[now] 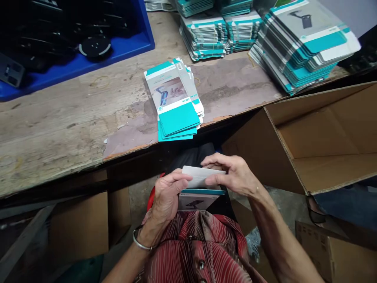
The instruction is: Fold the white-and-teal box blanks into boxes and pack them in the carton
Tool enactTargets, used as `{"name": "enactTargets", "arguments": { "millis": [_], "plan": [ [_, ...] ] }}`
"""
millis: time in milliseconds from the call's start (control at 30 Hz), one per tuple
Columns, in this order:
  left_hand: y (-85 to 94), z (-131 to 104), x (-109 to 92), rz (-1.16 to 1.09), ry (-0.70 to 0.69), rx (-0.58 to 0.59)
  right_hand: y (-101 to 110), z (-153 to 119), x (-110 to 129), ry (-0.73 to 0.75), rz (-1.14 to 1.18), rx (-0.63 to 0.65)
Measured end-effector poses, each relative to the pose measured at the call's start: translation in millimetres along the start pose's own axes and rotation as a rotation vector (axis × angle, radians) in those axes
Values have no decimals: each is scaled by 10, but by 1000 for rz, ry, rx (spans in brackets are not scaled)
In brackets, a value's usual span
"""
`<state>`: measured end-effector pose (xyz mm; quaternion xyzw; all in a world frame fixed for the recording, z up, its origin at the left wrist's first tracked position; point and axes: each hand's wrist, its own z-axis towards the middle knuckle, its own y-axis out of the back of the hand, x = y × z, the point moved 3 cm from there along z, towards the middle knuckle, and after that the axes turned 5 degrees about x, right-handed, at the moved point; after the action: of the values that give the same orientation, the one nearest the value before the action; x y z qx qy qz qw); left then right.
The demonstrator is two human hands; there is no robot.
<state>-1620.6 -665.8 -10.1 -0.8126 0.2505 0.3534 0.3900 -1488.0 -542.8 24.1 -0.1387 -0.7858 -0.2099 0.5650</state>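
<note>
Above my lap, both hands hold a small printed box point(196, 202) with a teal edge and a picture on its front; its white flap point(196, 177) stands up at the top. My left hand point(169, 192) grips the left side, with the thumb against the flap. On the right, my right hand point(229, 175) pinches the flap between thumb and fingers. In front of me, a small pile of flattened teal and white boxes point(173, 94) lies at the table edge, partly overhanging it.
More flat boxes stand in stacks point(206, 37) at the back and in a leaning stack point(306, 47) at right. A blue bin point(129, 47) with dark devices sits back left on the worn table point(73, 118). An open carton point(330, 141) is at my right.
</note>
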Motion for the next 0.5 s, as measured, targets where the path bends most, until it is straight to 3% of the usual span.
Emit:
{"name": "enactTargets", "arguments": {
  "millis": [67,133,200,300,400,500],
  "plan": [
    [-37,28,0,-30,-41,33,42,154,112,107,-334,218],
    [-19,48,-11,-59,-71,9,-4,251,158,252,-606,340],
    [38,51,-26,-33,-54,-21,-92,270,142,402,-803,354],
    [123,22,-13,91,86,25,-207,177,63,518,-966,324],
    [154,-30,69,175,258,130,-230,62,59,510,-807,356],
    [142,-54,155,148,258,118,-177,39,117,317,-396,380]
  ]
}}
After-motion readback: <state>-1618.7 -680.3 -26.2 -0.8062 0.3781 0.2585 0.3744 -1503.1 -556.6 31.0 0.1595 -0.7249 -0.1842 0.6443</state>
